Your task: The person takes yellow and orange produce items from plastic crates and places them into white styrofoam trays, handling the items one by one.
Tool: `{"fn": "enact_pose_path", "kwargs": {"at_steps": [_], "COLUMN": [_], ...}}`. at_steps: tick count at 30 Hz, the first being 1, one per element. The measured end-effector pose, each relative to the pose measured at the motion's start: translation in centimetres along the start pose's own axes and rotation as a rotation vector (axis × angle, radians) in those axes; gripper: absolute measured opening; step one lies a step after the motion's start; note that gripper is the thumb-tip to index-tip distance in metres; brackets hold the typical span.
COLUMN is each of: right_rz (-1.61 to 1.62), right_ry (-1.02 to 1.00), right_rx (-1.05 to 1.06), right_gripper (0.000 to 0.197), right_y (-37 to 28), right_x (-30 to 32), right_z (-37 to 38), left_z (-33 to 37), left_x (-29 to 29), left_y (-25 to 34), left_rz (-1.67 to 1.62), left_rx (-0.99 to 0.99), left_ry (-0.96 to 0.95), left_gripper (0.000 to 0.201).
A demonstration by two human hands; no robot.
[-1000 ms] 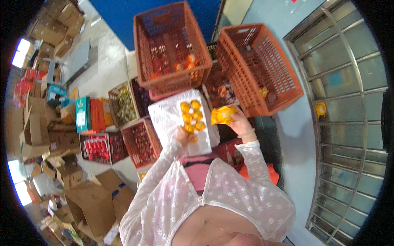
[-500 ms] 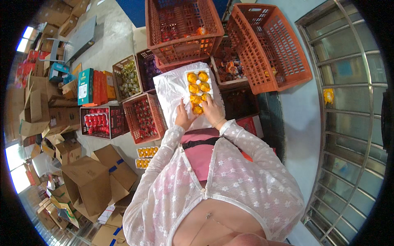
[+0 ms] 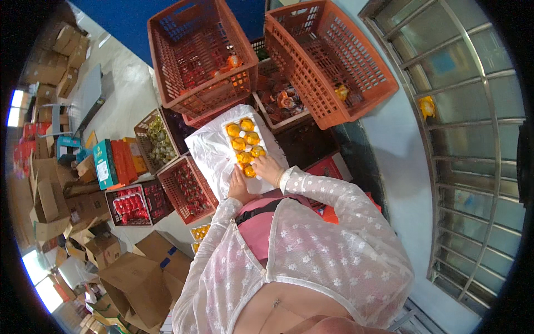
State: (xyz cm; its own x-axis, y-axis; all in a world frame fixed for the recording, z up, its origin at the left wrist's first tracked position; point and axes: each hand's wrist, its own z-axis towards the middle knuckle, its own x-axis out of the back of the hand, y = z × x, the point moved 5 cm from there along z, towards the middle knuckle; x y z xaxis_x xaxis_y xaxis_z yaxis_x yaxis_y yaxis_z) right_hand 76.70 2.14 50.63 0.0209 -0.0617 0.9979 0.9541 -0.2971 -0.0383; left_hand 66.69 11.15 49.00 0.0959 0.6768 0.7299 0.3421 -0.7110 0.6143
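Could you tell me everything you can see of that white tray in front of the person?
The white tray is oblong and looks like thin moulded plastic, with white bumps between two columns of round, shiny, yellow-wrapped pieces. It lies on white sheeting, its far end angled slightly left. The right hand is over its near right corner; the left hand is by its near left edge. They partly hide the near end, so whether every pocket is filled I cannot tell.

Balls (image 3: 238,143) in tray (image 3: 242,134), crates (image 3: 217,91) beyond
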Motion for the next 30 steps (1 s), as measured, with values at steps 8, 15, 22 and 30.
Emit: {"fn": "enact_pose_path", "kwargs": {"at_steps": [8, 15, 22, 30], "right_rz": [0.795, 0.487, -0.289, 0.701], "right_ry": [0.158, 0.195, -1.320, -0.397], "right_rx": [-0.303, -1.026, -0.366, -1.360], "right_gripper": [0.016, 0.021, 0.038, 0.026], "right_y": [10.2, 38.3, 31.7, 42.1], "right_x": [12.9, 18.7, 17.3, 1.4], "right_z": [2.1, -1.2, -1.5, -5.9], "left_z": [0.8, 1.5, 0.9, 1.2], "left_x": [-2.2, -2.5, -1.6, -1.4], "left_y": [-2.5, -2.5, -2.1, -1.4], "left_rz": [0.032, -0.002, 0.022, 0.020], "left_rx": [0.025, 0.049, 0.146, 0.144], "left_ry": [-0.064, -0.067, -0.092, -0.109], "left_gripper": [0.148, 0.145, 0.151, 0.154]}}
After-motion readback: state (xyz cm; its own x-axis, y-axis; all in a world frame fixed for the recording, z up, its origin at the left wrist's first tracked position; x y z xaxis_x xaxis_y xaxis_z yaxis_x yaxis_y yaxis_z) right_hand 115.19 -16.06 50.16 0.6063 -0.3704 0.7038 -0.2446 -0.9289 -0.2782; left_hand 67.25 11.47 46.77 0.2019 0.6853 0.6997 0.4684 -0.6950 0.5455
